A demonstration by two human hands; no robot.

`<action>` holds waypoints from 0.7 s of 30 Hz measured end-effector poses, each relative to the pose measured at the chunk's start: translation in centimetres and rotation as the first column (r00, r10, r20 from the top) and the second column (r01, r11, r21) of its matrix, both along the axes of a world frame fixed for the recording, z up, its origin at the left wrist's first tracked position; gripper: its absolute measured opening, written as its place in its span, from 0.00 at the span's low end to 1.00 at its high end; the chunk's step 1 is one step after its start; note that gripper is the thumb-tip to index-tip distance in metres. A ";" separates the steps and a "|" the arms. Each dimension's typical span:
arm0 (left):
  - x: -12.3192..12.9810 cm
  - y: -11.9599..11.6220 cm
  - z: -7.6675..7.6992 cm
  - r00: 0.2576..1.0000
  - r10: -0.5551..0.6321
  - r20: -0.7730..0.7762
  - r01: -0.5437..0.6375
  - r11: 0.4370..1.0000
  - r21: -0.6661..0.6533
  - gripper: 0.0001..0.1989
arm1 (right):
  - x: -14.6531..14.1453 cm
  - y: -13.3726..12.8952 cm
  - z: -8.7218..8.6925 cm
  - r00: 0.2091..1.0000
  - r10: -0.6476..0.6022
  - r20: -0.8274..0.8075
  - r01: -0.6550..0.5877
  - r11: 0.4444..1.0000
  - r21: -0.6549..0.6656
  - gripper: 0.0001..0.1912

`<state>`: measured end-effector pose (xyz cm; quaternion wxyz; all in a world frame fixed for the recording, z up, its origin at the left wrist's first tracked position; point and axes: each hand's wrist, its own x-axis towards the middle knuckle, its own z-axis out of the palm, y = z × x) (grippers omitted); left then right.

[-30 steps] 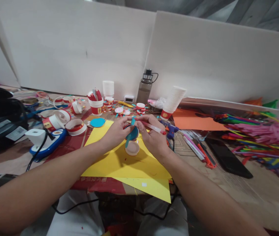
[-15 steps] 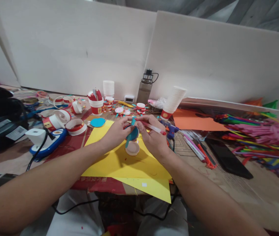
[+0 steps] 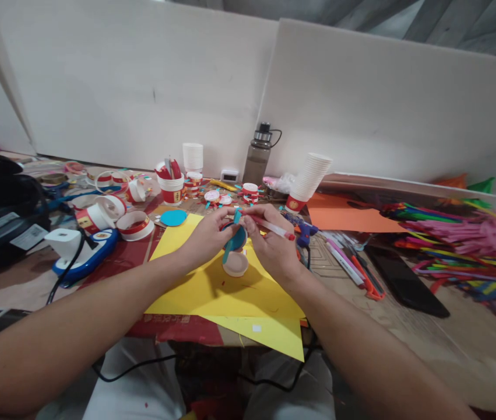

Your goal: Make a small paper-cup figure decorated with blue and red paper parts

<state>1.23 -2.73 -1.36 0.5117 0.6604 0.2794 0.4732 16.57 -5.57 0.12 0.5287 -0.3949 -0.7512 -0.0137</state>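
Note:
Above the yellow paper (image 3: pixel 186 291), my left hand (image 3: pixel 206 238) has its fingers closed on a teal strip (image 3: pixel 227 252). My right hand (image 3: pixel 274 242) is closed around a red-capped pen (image 3: pixel 276 228), and its fingertips meet the top of the strip. Behind the strip is a round piece with a blue inside (image 3: pixel 239 239), partly hidden by the fingers; what supports it is unclear. Just below, a shallow white cup base (image 3: pixel 236 265) rests on the yellow paper.
Cut cup rings (image 3: pixel 135 226) and a blue-and-white device (image 3: pixel 103 251) lie left. Behind stand a bottle (image 3: pixel 257 156) and stacked cups (image 3: pixel 311 178). A glue gun (image 3: pixel 305 231), pens (image 3: pixel 344 262), a phone (image 3: pixel 407 283) and colourful pipe cleaners (image 3: pixel 470 239) are on the right.

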 end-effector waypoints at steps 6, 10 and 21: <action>0.0 0.0 0.0 1.000 -0.003 0.004 0.003 1.000 -0.010 0.14 | -0.1 -0.1 0.0 1.000 0.004 0.003 -0.004 1.000 -0.003 0.04; 0.0 0.0 -0.1 1.000 -0.006 0.006 0.006 1.000 -0.006 0.14 | -0.1 -0.1 0.1 1.000 -0.002 0.009 0.002 1.000 -0.001 0.04; -0.1 0.0 -0.1 1.000 -0.002 -0.005 0.002 1.000 0.006 0.13 | -0.1 -0.1 0.2 1.000 0.000 0.016 0.000 1.000 0.012 0.04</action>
